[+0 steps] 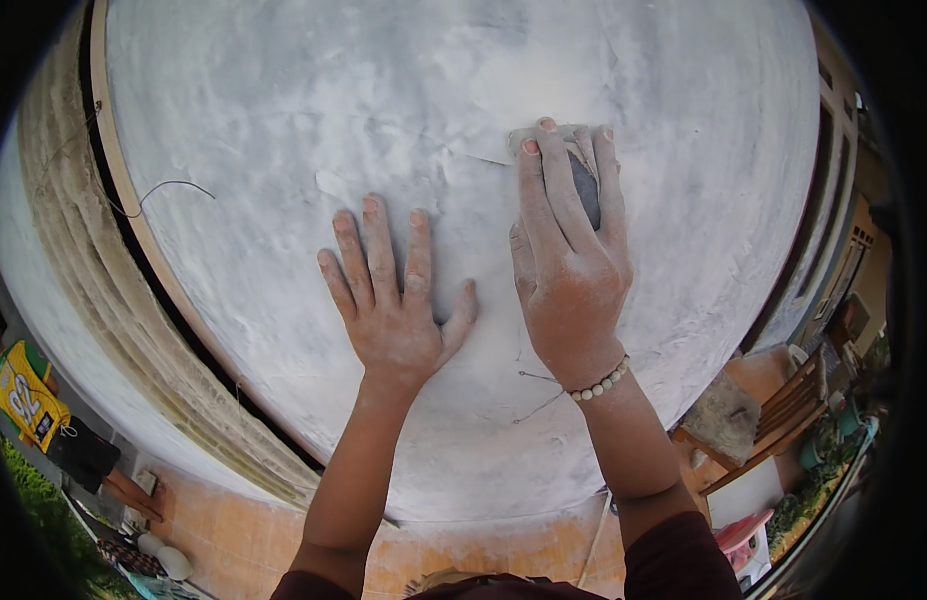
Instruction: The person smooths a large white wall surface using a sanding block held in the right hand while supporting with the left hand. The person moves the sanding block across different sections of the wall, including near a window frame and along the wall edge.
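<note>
A large white and grey plastered wall [463, 70] fills the middle of the head view, its surface patchy and dusty. My left hand [393, 300] lies flat against it with the fingers spread and nothing held. Higher and to the right, my right hand [575, 260] presses a folded piece of sandpaper [584, 185] to the wall. The sandpaper's dark grey face shows between the fingers and a paler edge sticks out above the fingertips; the rest is hidden by the hand. White dust coats both hands, and a beaded bracelet circles my right wrist.
Thin wires [173, 184] stick out at the wall's left edge, beside a dark gap and a rough band. More wires [536, 400] protrude near my right wrist. A person in a yellow shirt [31, 395] stands far left. Orange floor tiles [473, 560] lie below; a wooden bench [788, 405] is at right.
</note>
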Demonstrator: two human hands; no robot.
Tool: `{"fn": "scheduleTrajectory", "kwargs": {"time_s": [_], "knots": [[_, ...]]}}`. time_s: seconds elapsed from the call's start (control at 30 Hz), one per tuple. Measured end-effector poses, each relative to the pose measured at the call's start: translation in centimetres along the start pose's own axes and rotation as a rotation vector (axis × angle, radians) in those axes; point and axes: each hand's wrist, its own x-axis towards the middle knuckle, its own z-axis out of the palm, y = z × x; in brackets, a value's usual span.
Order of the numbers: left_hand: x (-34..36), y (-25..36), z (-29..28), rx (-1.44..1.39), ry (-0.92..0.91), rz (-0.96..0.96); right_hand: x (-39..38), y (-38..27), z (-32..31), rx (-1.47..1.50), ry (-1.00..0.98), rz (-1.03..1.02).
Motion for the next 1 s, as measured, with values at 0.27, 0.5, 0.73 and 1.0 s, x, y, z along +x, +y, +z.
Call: {"fn": "scheduleTrajectory", "kwargs": {"time_s": [0.27, 0.5, 0.73, 1.0], "knots": [[-0.1, -0.1, -0.1, 0.001, -0.013, 0.005, 0.3, 0.1, 1.0, -0.023, 0.101, -0.066], [0.0, -0.5, -0.1, -0.021, -0.003, 0.029, 1.0, 0.7, 0.2, -0.095, 0.156, -0.150], [0.0, -0.2, 0.1, -0.027, 0.024, 0.013, 1.5, 0.5, -0.8, -0.056, 0.001, -0.194], [0.1, 0.0, 0.1, -0.037, 0.016, -0.002, 0.9, 1.3, -0.7, -0.085, 0.004, -0.013]]}}
